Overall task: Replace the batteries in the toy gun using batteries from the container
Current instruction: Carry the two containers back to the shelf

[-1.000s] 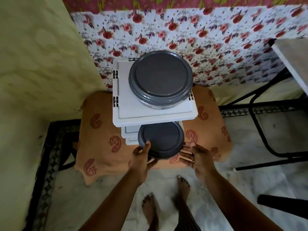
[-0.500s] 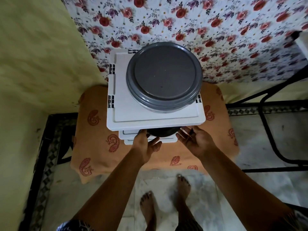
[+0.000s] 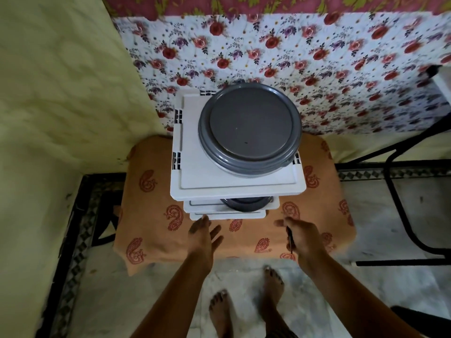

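A small round container with a dark grey lid (image 3: 244,203) sits on the lower shelf of a white plastic rack (image 3: 195,181), mostly hidden under the top shelf. A larger grey-lidded container (image 3: 249,128) stands on the top shelf. My left hand (image 3: 205,236) hovers just in front of the rack, fingers spread and holding nothing. My right hand (image 3: 299,236) is a little further right and apart from the rack; a thin dark tool (image 3: 290,240) lies along its palm. No toy gun or batteries are in view.
The rack stands on a low seat draped with an orange paisley cloth (image 3: 151,215). A floral cloth (image 3: 317,69) hangs behind, and a yellow wall (image 3: 61,93) is on the left. A black metal frame (image 3: 395,203) stands at right. My bare feet (image 3: 220,311) are on the marble floor.
The small grey-lidded container went from my hands at the rack's front back under the top shelf. Both hands have let go and drawn back toward me.
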`<state>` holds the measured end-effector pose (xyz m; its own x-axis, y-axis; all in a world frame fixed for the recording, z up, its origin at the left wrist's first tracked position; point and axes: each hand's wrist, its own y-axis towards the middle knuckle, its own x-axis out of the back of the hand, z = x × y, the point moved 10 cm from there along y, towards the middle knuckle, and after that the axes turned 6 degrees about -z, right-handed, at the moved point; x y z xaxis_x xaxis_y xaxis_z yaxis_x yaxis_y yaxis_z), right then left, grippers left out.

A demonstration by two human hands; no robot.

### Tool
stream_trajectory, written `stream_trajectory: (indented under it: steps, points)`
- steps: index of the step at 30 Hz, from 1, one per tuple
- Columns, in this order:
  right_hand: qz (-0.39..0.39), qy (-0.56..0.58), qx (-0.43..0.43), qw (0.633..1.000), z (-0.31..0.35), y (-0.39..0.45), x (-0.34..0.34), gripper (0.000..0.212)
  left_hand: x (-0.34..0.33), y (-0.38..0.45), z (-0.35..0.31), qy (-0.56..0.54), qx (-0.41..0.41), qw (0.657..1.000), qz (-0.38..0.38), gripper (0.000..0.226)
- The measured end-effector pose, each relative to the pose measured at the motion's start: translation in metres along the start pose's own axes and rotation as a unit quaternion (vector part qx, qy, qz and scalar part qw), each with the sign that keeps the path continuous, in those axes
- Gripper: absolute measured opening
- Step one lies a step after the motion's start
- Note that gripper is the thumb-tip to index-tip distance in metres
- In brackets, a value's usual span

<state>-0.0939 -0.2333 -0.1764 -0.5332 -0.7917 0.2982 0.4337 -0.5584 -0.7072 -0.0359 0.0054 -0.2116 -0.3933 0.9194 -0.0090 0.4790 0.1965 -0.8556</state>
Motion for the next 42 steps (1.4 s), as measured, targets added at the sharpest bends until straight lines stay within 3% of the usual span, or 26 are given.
stream_trajectory:
  steps: [4, 6, 9, 14, 17, 19, 22, 26, 29, 36, 42]
  points:
    - [0.159, -0.026, -0.002, 0.987, -0.003, -0.04, -0.03, 0.026, 0.036, -0.02, -0.019, 0.044, -0.095, 0.992, -0.067, 0.027]
    - [0.219, -0.085, 0.061, 0.97, 0.019, -0.065, -0.048, 0.024, 0.05, -0.035, -0.043, 0.153, -0.204, 0.96, -0.113, 0.033]
    - [0.241, -0.17, 0.171, 0.94, 0.063, -0.098, -0.075, 0.023, 0.051, -0.052, -0.077, 0.239, -0.36, 0.893, -0.122, 0.044]
    - [0.21, -0.193, 0.295, 0.912, 0.139, -0.138, -0.112, 0.01, 0.024, -0.087, -0.115, 0.342, -0.491, 0.8, -0.048, 0.063]
    - [0.163, -0.257, 0.454, 0.837, 0.18, -0.167, -0.133, 0.008, 0.002, -0.1, -0.117, 0.475, -0.541, 0.694, 0.013, 0.074]
    - [0.147, -0.297, 0.553, 0.764, 0.199, -0.189, -0.149, 0.012, -0.001, -0.096, -0.115, 0.551, -0.524, 0.649, 0.019, 0.076]
    - [0.167, -0.333, 0.626, 0.685, 0.208, -0.211, -0.167, 0.02, 0.002, -0.096, -0.116, 0.62, -0.503, 0.602, 0.009, 0.08]
    - [0.121, -0.453, 0.693, 0.547, 0.197, -0.214, -0.189, 0.033, 0.007, -0.088, -0.114, 0.643, -0.495, 0.585, 0.024, 0.081]
    - [0.079, -0.563, 0.653, 0.5, 0.188, -0.191, -0.201, 0.037, 0.008, -0.086, -0.113, 0.639, -0.494, 0.589, 0.036, 0.084]
    - [0.034, -0.66, 0.568, 0.49, 0.171, -0.157, -0.214, 0.031, 0.008, -0.084, -0.11, 0.627, -0.493, 0.601, 0.053, 0.085]
    - [0.041, -0.649, 0.534, 0.539, 0.176, -0.148, -0.218, 0.029, 0.008, -0.083, -0.11, 0.638, -0.486, 0.594, 0.062, 0.085]
